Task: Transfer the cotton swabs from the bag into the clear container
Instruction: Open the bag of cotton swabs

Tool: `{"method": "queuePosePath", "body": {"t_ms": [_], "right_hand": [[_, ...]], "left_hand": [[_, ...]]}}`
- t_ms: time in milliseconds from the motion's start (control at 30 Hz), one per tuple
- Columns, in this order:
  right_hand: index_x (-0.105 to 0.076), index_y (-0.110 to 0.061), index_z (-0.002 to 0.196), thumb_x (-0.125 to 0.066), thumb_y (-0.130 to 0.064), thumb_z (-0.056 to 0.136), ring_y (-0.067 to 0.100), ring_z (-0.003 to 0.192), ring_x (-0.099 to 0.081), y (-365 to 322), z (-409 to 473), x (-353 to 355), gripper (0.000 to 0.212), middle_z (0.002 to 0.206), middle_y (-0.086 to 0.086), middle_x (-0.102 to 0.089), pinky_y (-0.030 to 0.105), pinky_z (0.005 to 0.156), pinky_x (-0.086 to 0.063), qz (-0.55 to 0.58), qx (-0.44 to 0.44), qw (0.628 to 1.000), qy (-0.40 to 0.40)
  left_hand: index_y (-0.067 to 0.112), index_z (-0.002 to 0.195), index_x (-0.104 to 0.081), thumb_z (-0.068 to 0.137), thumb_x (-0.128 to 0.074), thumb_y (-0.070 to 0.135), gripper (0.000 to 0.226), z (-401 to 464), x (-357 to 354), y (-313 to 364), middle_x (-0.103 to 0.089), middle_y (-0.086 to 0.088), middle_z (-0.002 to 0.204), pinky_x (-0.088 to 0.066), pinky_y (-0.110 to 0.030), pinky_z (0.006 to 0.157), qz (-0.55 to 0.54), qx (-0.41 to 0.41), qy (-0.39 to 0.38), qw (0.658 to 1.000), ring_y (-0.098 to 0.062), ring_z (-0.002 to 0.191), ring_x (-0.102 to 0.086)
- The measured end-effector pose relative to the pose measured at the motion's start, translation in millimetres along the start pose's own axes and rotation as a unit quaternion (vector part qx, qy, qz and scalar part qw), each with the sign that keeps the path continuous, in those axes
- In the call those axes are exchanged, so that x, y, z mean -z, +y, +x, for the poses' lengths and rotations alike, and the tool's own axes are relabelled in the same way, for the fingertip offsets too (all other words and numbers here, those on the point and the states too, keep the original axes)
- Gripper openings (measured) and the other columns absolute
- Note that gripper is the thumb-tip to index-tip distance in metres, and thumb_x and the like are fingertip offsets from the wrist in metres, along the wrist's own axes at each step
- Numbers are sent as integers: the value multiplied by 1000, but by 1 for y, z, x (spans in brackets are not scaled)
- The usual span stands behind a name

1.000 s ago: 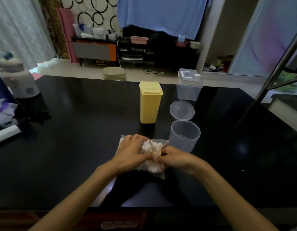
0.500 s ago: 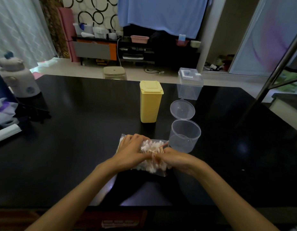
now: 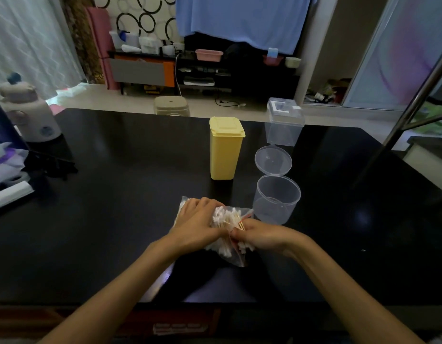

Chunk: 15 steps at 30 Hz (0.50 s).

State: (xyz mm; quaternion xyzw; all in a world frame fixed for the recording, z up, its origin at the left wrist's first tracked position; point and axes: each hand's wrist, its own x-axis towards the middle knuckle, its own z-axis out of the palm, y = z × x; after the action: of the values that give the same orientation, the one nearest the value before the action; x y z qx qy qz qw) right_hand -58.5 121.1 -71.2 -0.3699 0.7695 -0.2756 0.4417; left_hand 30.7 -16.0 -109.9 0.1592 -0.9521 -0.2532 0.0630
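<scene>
Dim room. Pale floor (image 3: 130,100), circle-patterned wall (image 3: 145,18), blue cloth (image 3: 242,18) hanging, low dark shelf unit (image 3: 205,73).

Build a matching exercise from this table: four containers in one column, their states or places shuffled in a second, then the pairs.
Things:
1. yellow bin
2. round clear container
3. square clear box
4. bag of cotton swabs

States:
A. held under both hands
B. hinged lid open, looks empty
C. lid shut, opaque
D. farthest back, by the table's far edge

Pairs: 1-C, 2-B, 3-D, 4-A
</scene>
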Motion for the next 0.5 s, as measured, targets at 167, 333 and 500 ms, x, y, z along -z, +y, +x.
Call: {"method": "queuePosePath", "body": {"t_ms": [167, 333, 500], "right_hand": [[-57, 0, 106, -30, -17, 102, 16, 71, -47, 3, 2, 0, 32, 94, 18, -60, 18, 58, -35, -27, -50, 998, -10], [-48, -12, 79, -32, -13, 101, 7, 55, -39, 7, -5, 7, 26, 67, 3, -45, 14, 46, -29, 72, -86, 993, -36], [-50, -13, 80, -37, -11, 100, 6, 59, -45, 9, -11, 17, 24, 69, 1, -49, 14, 49, -31, 114, -91, 988, -55]], "left_hand": [[29, 121, -48, 64, -45, 71, 71, 0, -4, 5, -44, 9, 112, -22, -23, 87, 33, 4, 18, 999, -11, 109, -36], [26, 113, -51, 56, -42, 75, 77, 2, -5, 8, -48, 7, 108, -23, -24, 84, 40, 26, 39, 998, -14, 105, -40], [24, 117, -50, 78, -62, 48, 47, 5, -4, 7, -50, 3, 117, -25, -26, 90, 58, 47, 57, 996, -17, 110, -41]]}}
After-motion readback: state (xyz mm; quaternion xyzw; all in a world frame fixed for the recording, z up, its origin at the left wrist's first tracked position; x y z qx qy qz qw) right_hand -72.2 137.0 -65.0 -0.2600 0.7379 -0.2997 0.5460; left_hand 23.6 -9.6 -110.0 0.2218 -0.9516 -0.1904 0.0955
